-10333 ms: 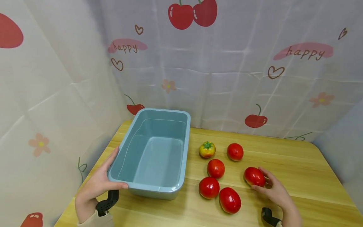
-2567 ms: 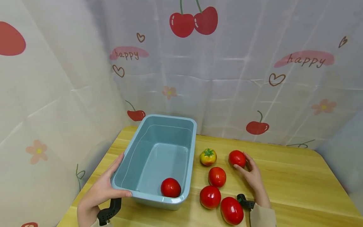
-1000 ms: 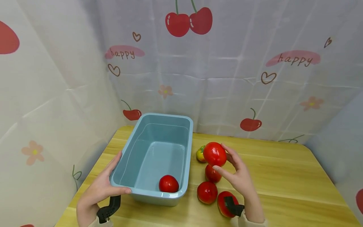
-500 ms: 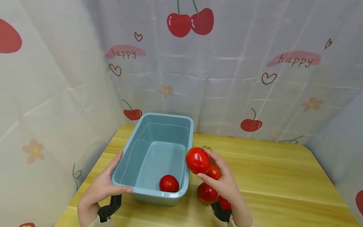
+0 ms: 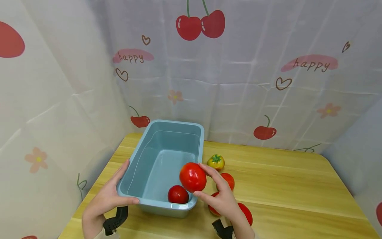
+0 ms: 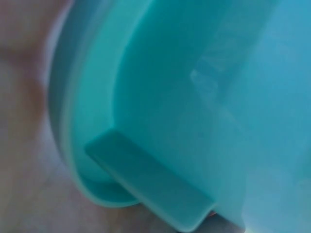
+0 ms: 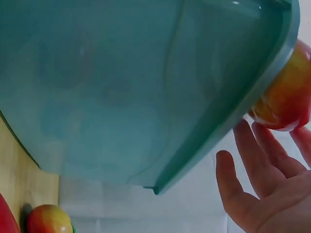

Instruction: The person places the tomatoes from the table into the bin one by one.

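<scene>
A blue-grey plastic bin (image 5: 167,166) stands on the left of the table, with one red tomato (image 5: 178,194) inside at its near right corner. My left hand (image 5: 104,197) grips the bin's near left corner, thumb over the front rim and fingers along the left side. Between the thumb and fingers of my right hand (image 5: 224,200) is another red tomato (image 5: 192,177), held up over the bin's right rim. From below, the right wrist view shows this tomato (image 7: 286,94) behind the rim, partly hidden by the bin wall. The left wrist view is blurred and filled by the bin.
Right of the bin lie a yellow-green tomato (image 5: 216,162) with a green top and several red ones, including one (image 5: 228,181) behind my right hand and one (image 5: 246,212) by the wrist. A printed curtain (image 5: 232,99) hangs along the table's back edge.
My right hand took the tomato from the back of the table, lifted it and carried it left to the bin's rim. An earlier tomato went into the bin. My left hand keeps its grip.
</scene>
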A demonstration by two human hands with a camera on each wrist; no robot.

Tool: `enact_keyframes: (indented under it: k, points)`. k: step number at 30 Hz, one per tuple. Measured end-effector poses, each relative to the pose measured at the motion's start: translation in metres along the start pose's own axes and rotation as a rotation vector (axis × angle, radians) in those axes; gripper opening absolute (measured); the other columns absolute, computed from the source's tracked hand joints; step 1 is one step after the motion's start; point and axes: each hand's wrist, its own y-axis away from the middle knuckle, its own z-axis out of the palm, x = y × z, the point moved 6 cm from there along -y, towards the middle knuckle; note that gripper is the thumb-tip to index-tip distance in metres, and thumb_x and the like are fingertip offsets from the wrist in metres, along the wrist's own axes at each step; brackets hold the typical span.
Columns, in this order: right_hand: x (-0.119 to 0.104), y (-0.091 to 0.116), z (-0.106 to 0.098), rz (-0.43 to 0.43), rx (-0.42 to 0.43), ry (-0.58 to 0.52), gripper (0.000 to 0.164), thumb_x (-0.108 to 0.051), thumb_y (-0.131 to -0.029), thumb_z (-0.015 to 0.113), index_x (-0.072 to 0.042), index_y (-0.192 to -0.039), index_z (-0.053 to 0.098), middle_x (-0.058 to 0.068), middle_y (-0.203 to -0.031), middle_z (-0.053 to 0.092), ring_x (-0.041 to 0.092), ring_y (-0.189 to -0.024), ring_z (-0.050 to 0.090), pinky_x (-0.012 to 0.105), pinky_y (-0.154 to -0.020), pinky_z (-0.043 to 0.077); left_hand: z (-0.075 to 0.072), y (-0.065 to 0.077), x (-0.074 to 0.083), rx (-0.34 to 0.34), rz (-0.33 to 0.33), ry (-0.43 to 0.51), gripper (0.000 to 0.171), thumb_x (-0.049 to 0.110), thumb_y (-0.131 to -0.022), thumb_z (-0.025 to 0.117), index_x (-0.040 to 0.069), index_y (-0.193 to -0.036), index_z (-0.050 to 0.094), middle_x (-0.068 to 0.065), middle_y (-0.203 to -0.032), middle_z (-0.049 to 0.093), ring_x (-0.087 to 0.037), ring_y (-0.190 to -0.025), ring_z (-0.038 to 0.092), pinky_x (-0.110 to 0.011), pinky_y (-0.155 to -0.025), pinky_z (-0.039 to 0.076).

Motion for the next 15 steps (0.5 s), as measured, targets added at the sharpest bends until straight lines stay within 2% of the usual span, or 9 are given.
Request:
enact_keyframes:
  k: [3,10,15]
  points:
    - [0.001,0.000,0.005,0.002,-0.005,0.014,0.066,-0.020,-0.081,0.075,-0.026,-0.139,0.045,-0.006,-0.137,0.048,0.018,-0.123,0.043,0.059,-0.092,0.036,0.000,0.000,0.000,0.000,-0.001,-0.001,0.115,0.011,-0.063,0.086,0.019,-0.152,0.013,-0.015,-0.153,0.013,-0.037,-0.123,0.031,-0.026,-0.086,0.041]
    - [0.000,0.000,0.014,-0.025,-0.012,0.021,0.065,-0.021,-0.081,0.075,-0.026,-0.138,0.045,-0.003,-0.143,0.041,0.018,-0.130,0.037,0.060,-0.091,0.038,0.000,0.000,0.001,0.002,-0.008,-0.009,0.115,0.012,-0.063,0.086,0.016,-0.152,0.013,-0.015,-0.154,0.012,-0.037,-0.124,0.031,-0.028,-0.086,0.040]
    - [0.003,0.001,0.019,0.019,-0.020,0.035,0.063,-0.026,-0.080,0.076,-0.031,-0.136,0.047,-0.006,-0.144,0.037,0.019,-0.130,0.035,0.058,-0.090,0.039,-0.001,0.000,0.001,0.000,-0.008,-0.003,0.116,0.012,-0.063,0.086,0.015,-0.152,0.013,-0.015,-0.154,0.012,-0.037,-0.125,0.030,-0.026,-0.087,0.040]
